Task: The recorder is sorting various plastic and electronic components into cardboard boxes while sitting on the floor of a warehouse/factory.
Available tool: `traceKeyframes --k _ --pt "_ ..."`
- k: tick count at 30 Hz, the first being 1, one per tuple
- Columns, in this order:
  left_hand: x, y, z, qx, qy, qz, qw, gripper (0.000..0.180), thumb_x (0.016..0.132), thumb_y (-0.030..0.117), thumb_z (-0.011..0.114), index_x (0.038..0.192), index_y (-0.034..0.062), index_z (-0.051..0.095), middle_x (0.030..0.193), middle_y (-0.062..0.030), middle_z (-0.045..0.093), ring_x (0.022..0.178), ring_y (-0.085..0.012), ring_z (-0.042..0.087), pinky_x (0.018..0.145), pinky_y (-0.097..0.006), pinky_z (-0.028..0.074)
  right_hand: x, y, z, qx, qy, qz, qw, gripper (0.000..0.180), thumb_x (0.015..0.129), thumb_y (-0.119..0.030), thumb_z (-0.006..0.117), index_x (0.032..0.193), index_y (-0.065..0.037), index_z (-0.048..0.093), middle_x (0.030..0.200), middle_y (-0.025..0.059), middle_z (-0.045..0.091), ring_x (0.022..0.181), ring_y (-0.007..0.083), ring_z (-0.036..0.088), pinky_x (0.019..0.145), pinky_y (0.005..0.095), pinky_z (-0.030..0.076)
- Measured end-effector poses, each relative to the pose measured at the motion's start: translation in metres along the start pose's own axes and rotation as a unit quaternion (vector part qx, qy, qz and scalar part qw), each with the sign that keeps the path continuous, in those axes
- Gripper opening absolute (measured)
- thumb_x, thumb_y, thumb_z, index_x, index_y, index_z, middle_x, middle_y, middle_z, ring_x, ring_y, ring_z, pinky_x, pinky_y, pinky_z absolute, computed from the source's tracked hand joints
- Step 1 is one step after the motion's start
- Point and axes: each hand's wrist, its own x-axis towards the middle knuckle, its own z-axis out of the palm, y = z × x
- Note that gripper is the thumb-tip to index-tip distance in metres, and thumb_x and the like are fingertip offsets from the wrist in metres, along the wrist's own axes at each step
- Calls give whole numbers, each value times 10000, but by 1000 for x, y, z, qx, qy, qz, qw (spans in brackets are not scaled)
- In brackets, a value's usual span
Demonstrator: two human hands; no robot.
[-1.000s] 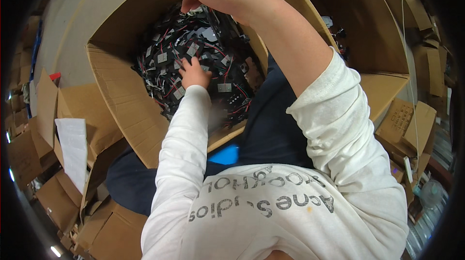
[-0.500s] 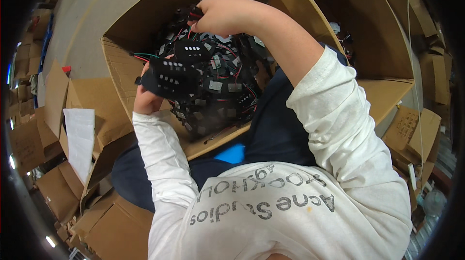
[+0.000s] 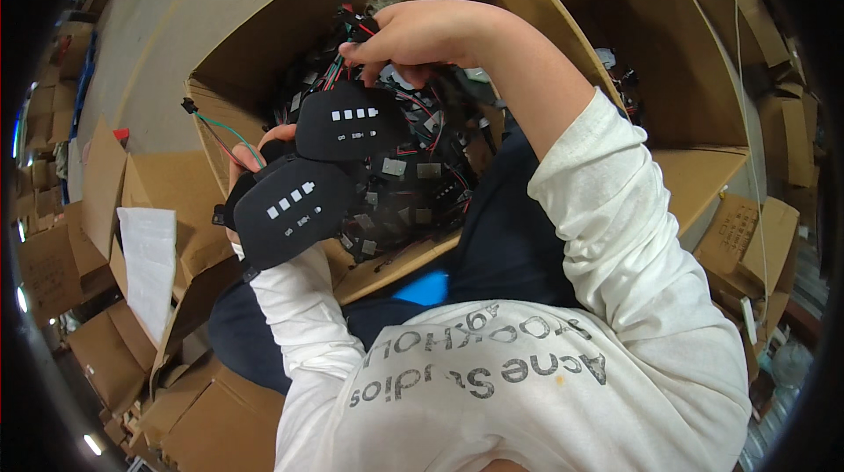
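Two black panels in hand over a box of wired parts

The front panel (image 3: 290, 213), a rounded black plate with a row of white marks, is over the near left side of the box (image 3: 255, 43). The left hand (image 3: 243, 160) is closed on it from behind, and mostly hidden by it. A thin green wire (image 3: 227, 128) passes over that hand to a small black plug (image 3: 188, 105) above the box's left flap.

The back panel (image 3: 347, 120), alike in shape and marks, is over the middle of the box and overlaps the front one; fingers of the left hand come up to its left edge. Above it, the right hand (image 3: 404, 37) is over the far part of the box, its thumb and finger seemingly pinched on coloured wires (image 3: 335, 75), though blur and small size make the exact hold hard to see.

Inside the box, beneath both panels, is a pile of black parts (image 3: 413, 199) with silver plates and thin wires. Right of the box stands a second carton (image 3: 694, 68). Left of the box is a white sheet (image 3: 148, 265); a blue thing (image 3: 426, 286) shows just beside its near edge.
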Motion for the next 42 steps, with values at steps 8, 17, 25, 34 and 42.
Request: traceKeyframes --k 8,17,25,34,42 --pt "28 -35 -52 -133 -149 103 974 255 1036 370 527 1025 120 580 1492 -233 468 1305 -403 558 1076 -581 491 20 4 13 271 13 -122 955 335 1003 -354 681 1135 -53 745 850 -19 674 596 54 460 556 231 378" --pt "26 -43 -55 -160 -176 79 968 177 946 256 714 1031 131 623 1561 -205 401 1283 -550 535 1023 -671 505 14 2 4 301 101 -199 927 342 1050 -346 603 1254 -97 717 800 23 676 588 43 466 581 228 394" --pt "7 -29 -32 -82 -194 182 960 164 944 265 701 1010 149 606 1538 -211 415 1273 -556 541 1038 -672 499 -2 -1 3 132 52 -156 978 350 1031 -321 593 1246 -68 703 791 39 717 683 105 625 653 264 443" --pt "6 -37 2 64 -194 172 964 184 1004 273 641 948 128 544 1532 -273 369 1252 -484 576 1028 -567 540 14 -4 42 245 -19 -113 963 296 1009 -272 653 1131 -11 725 964 22 665 671 102 500 655 257 424" --pt "14 -28 -10 -99 -142 136 975 149 1012 273 642 944 148 600 1568 -214 400 1445 -438 407 1116 -561 476 22 -1 30 354 27 -99 929 238 1017 -231 634 919 -21 686 735 46 654 761 176 636 799 313 507"
